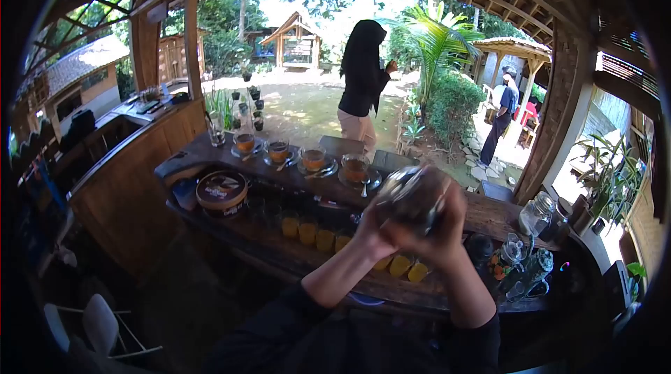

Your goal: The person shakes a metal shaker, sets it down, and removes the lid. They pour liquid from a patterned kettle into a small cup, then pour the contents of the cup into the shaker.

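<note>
Both hands are raised above the counter and wrapped round a shiny, rounded container [412, 189], blurred by motion, perhaps glass or metal. My left hand [379, 234] grips it from the left and below. My right hand [447, 217] closes round its right side. Behind it, glass cups of amber drink stand on saucers along the upper counter, the nearest cup [355, 168] with a spoon beside it. Glasses with yellow liquid [307, 231] line the lower shelf, partly hidden by my forearms.
A round brown tub [222, 192] sits at the left of the lower shelf. Glass jars [537, 213] and glass pitchers [514, 252] crowd the right end. A person in black [362, 73] stands beyond the counter; another person [500, 119] is farther off. A white chair [101, 325] is lower left.
</note>
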`<state>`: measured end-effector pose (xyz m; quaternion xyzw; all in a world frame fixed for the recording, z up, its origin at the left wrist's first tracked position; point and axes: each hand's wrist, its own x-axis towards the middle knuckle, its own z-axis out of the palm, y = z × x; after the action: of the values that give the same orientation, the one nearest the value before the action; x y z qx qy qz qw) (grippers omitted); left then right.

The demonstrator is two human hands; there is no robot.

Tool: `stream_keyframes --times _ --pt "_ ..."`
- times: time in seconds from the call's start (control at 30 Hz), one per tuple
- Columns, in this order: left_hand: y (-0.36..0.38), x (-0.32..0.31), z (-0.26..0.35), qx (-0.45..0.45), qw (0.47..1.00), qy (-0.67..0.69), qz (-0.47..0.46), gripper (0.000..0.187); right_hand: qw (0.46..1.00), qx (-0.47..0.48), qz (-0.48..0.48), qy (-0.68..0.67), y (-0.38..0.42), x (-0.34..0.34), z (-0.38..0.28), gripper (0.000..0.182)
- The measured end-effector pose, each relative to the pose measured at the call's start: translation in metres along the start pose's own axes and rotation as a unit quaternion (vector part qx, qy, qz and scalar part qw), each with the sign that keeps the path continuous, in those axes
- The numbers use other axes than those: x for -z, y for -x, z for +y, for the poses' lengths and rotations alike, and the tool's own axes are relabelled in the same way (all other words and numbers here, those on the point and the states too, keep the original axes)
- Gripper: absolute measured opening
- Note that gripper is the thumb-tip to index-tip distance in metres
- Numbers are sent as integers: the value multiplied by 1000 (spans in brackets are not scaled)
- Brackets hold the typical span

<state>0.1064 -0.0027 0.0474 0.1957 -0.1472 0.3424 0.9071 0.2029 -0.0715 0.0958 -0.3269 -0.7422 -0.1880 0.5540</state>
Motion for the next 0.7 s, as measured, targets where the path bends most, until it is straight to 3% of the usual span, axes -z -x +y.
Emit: stream_keyframes --times 0.03,0.07,0.1,0.13,0.17,0.2,0.27,0.3,0.33,0.37,0.4,0.43,0.47,0.5,0.57,0.6,0.63,0.67,0.7 --pt "18 8 7 -58 996 2 71 38 993 84 -79 29 -10 -8 -30 83" --pt "21 8 30 9 994 40 -99 37 975 186 -97 -71 -16 -20 -54 75" --pt "25 8 54 84 960 51 -261 37 959 235 -102 -121 -21 -34 -62 71" --pt "36 8 69 57 964 28 -257 37 938 283 -110 -169 -25 -47 -70 68" --pt "45 8 78 30 967 3 -254 36 919 347 -98 -159 -34 -61 -63 50" --pt "50 15 83 34 968 3 -251 36 939 295 -117 -134 -34 -75 -50 51" --pt "60 53 88 6 996 17 -88 35 966 190 -156 -76 -33 -104 -22 54" --pt "65 73 91 -8 1000 23 -5 35 983 -27 -68 -165 -27 -130 -13 58" --pt "70 86 96 -22 996 26 80 35 983 -31 -66 -167 -27 -138 -21 58" --pt "69 95 106 -35 986 26 159 35 985 45 -95 -134 -31 -140 -31 58" --pt "71 86 123 -31 988 22 152 35 980 124 -124 -94 -38 -138 -41 58" --pt "84 68 141 -38 993 7 108 34 967 195 -155 -56 -43 -137 -55 60" --pt "92 55 151 -44 997 -5 66 35 938 295 -140 -115 -47 -135 -76 59" --pt "87 47 156 19 976 52 -208 34 896 392 -122 -171 -51 -136 -91 58" --pt "91 46 166 -19 960 -10 -279 34 898 390 -112 -171 -50 -151 -84 57" --pt "90 60 176 13 974 -13 -226 38 898 391 -102 -175 -46 -160 -77 56" --pt "95 94 167 -165 972 -142 -84 39 921 331 -115 -173 -41 -177 -56 57" --pt "99 128 158 -279 906 -295 120 40 957 192 -151 -156 -35 -191 -38 59" --pt "99 128 158 -169 972 -93 132 40 972 -1 -102 -210 -40 -202 -32 62"
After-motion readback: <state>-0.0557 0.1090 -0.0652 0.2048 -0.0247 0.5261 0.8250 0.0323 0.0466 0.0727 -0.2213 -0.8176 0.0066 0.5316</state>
